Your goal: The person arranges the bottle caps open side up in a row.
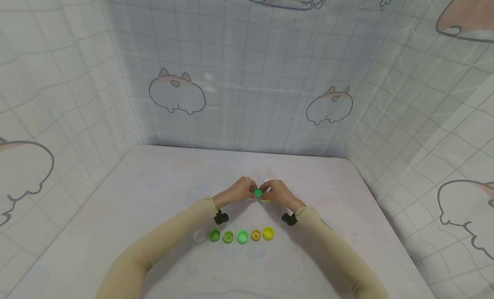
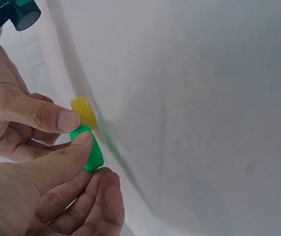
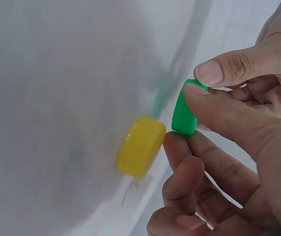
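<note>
Both hands meet over the far middle of the table at a small green bottle cap (image 1: 257, 193). My left hand (image 1: 242, 190) pinches it between thumb and fingertips from the left. From the right, my right hand (image 1: 280, 193) grips the same cap, its thumb (image 3: 204, 96) across the upper end and a finger under the lower edge. The green cap (image 2: 95, 155) is tilted, seen from its side in both wrist views. Beside the right hand's fingers a yellow cap (image 3: 141, 147) sits on the table; in the head view that hand mostly covers it.
Nearer the body runs a row of caps: whitish (image 1: 199, 236), dark green (image 1: 215, 235), lime green (image 1: 228, 237), mint green (image 1: 242, 237), amber (image 1: 256, 235) and yellow (image 1: 268, 233). A white thing (image 1: 267, 180) shows partly behind the right hand. Curtained walls surround the table (image 1: 185, 170).
</note>
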Motion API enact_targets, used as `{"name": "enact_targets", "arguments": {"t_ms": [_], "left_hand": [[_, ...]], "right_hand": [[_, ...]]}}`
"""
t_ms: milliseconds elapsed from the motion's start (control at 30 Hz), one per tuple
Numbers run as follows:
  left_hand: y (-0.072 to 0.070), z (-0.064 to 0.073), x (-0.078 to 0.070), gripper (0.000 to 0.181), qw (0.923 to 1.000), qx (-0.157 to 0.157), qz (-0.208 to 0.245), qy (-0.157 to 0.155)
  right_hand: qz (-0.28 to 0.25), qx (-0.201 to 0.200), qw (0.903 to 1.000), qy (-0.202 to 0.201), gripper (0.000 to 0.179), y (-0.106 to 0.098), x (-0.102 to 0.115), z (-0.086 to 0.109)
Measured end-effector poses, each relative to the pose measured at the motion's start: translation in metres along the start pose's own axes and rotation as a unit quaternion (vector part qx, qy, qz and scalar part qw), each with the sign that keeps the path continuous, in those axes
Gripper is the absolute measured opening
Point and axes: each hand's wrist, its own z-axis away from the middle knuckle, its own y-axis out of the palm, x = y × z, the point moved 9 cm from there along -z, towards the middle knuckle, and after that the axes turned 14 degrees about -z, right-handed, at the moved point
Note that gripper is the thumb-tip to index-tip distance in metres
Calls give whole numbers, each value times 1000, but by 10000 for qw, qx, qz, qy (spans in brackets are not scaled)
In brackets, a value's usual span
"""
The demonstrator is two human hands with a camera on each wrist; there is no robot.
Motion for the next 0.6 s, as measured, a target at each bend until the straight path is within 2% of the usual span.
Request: {"name": "enact_targets", "arguments": {"t_ms": [200, 367, 600], "left_hand": [[-1, 9, -7, 16, 9996, 87, 198, 165], [-6, 16, -11, 13, 9992, 31, 166, 352], [-5, 23, -12, 20, 9989, 52, 344, 321]], "right_hand": [[121, 26, 9998, -153, 22, 2, 8, 9], [125, 62, 9998, -158, 24, 3, 13, 15], [172, 78, 9996, -223, 28, 5, 17, 23]]}}
